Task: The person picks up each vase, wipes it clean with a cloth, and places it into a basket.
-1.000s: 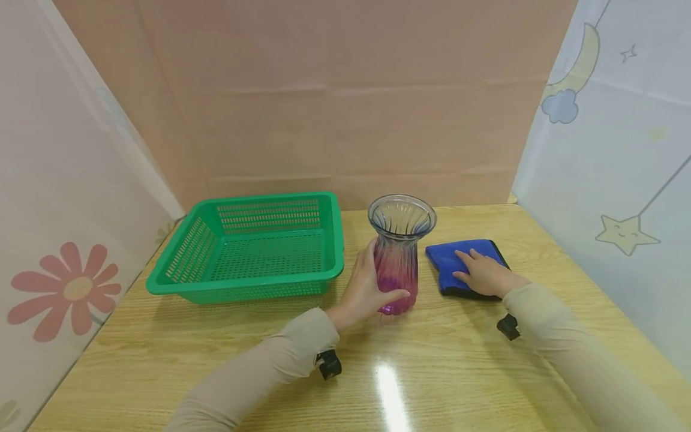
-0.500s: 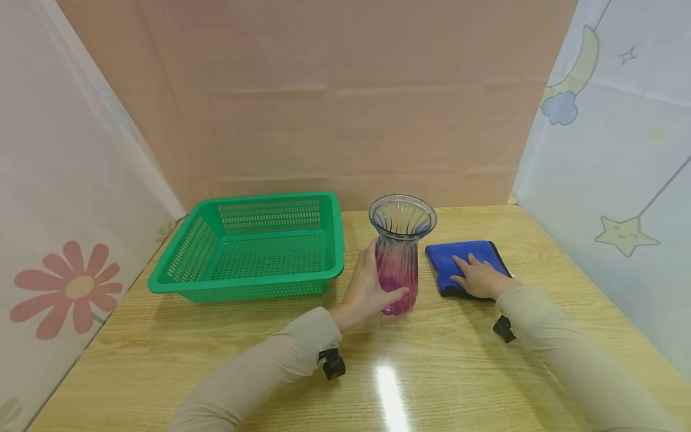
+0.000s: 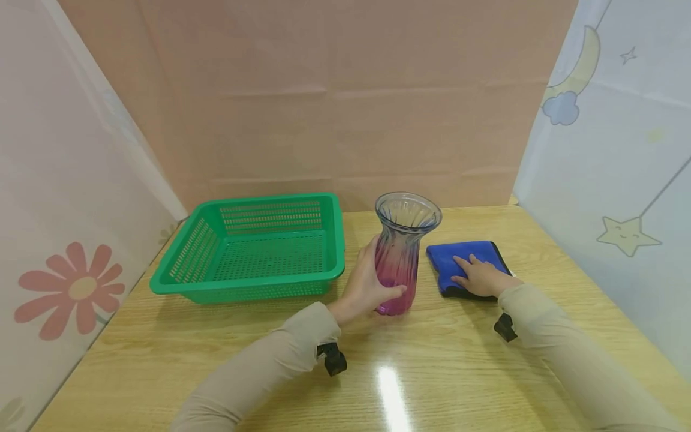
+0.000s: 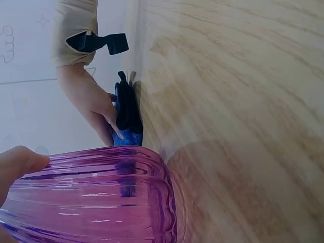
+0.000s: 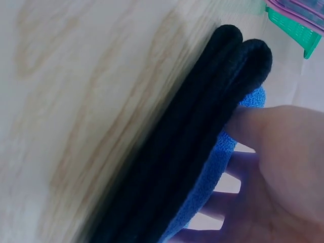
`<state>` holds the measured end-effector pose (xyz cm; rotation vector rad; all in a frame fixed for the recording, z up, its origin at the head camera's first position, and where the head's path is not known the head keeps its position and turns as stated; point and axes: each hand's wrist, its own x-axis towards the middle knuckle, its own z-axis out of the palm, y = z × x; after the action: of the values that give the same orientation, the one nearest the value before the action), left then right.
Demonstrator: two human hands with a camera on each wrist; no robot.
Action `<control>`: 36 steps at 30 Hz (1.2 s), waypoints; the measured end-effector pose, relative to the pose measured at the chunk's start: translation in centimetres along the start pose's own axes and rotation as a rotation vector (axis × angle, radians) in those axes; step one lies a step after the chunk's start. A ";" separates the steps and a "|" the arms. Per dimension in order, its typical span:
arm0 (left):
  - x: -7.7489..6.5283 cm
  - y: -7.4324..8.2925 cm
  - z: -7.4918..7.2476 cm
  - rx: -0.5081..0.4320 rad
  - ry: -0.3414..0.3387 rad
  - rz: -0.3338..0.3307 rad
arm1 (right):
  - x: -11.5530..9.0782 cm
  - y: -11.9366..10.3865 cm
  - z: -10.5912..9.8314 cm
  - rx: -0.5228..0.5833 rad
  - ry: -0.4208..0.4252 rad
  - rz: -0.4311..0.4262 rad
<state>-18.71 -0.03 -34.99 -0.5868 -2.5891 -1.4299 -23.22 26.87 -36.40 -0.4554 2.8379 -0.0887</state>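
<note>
A ribbed glass vase (image 3: 398, 264), clear grey at its flared mouth and pink toward the base, leans slightly to the right. My left hand (image 3: 367, 291) grips its lower body from the left, thumb across the front. In the left wrist view the pink lower part of the vase (image 4: 101, 197) fills the bottom left. Right of the vase lies a folded blue cloth (image 3: 448, 258) with black edging. My right hand (image 3: 482, 277) rests on top of it with fingers spread. Seen from the right wrist, the folded black edge of the cloth (image 5: 187, 136) shows beside the thumb.
On the left of the wooden table (image 3: 432, 372) stands a green plastic basket (image 3: 259, 287) with slotted sides, near my left hand. A pinkish-brown backdrop (image 3: 345, 120) rises behind the table. Patterned sheets (image 3: 621, 162) flank it on both sides.
The vase has gone from upright to a slight rightward tilt in my left hand, its mouth shifting right. My right hand stays on the cloth with barely any movement.
</note>
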 end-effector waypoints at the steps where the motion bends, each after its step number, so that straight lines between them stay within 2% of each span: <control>1: 0.1 0.0 -0.1 -0.005 -0.001 0.010 | 0.0 0.0 0.0 0.000 0.002 0.000; 6: 0.4 0.3 -0.5 0.005 0.020 0.070 | 0.0 0.0 0.1 -0.001 0.005 -0.004; 14: 0.6 1.0 -1.1 -0.004 0.027 0.107 | -0.1 0.1 0.1 0.008 0.003 -0.004; 30: 1.0 2.2 -2.2 -0.036 0.019 0.117 | 0.1 0.3 0.4 0.003 0.010 -0.006; 36: 1.3 2.7 -3.0 -0.070 0.040 0.122 | 0.1 0.1 0.3 -0.008 -0.001 0.005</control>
<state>-19.01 -0.86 -30.86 -0.7046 -2.4353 -1.4820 -23.26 26.97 -36.75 -0.4497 2.8398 -0.0759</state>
